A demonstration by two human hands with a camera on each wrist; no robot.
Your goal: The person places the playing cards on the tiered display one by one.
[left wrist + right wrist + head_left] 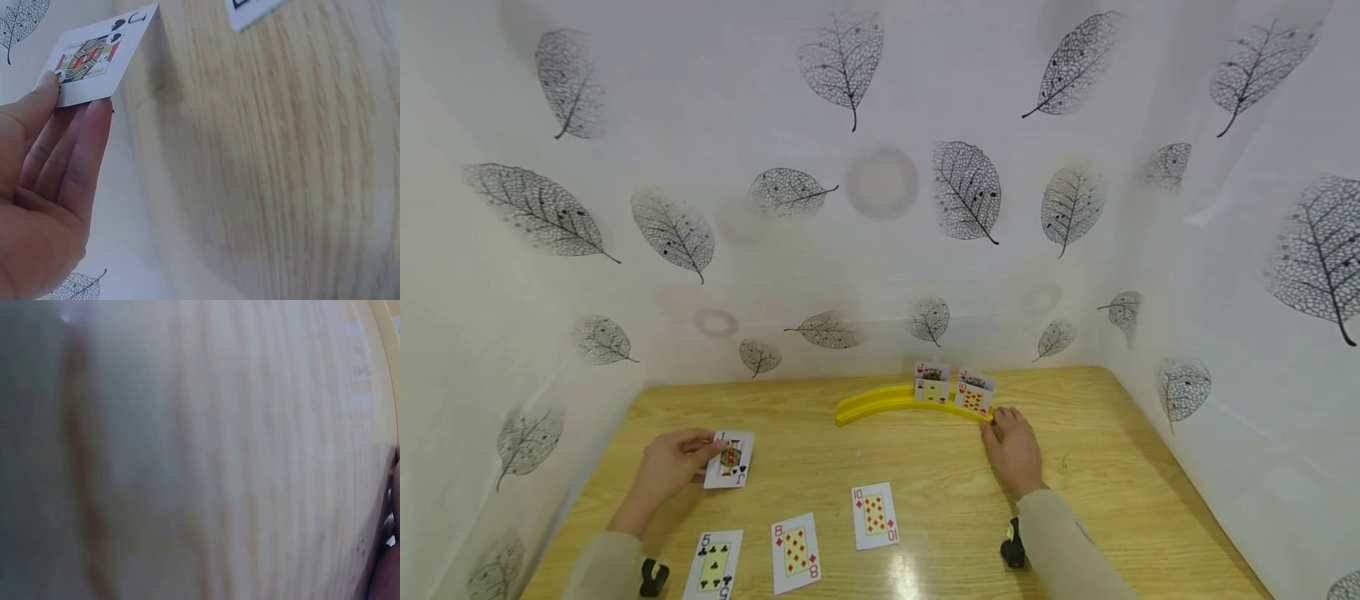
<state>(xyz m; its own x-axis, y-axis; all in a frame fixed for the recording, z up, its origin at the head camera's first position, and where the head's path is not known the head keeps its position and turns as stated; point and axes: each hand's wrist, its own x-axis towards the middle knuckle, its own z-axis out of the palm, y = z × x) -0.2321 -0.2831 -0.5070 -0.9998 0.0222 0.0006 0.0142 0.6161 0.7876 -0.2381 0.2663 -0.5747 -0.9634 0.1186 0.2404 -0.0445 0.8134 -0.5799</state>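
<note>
In the head view my left hand [673, 467] pinches a jack of spades playing card [730, 460] by its left edge. The left wrist view shows the thumb on the face of this card [87, 59] and the fingers beneath, with the card tilted over the table. My right hand [1015, 450] grips the right end of a curved yellow card holder [880, 402] between thumb and fingers. Upright in the holder stand overlapping cards in two groups, with a ten of hearts [973, 400] at the front of the right one and a black-suited card [932, 392] fronting the left.
Face up on the wooden table [940, 492] lie a five of clubs [713, 567], an eight of diamonds [795, 553] and a ten of diamonds [875, 515]. White curtains [880, 267] printed with leaves surround the back and sides. A black strap piece [1012, 543] is by the right wrist.
</note>
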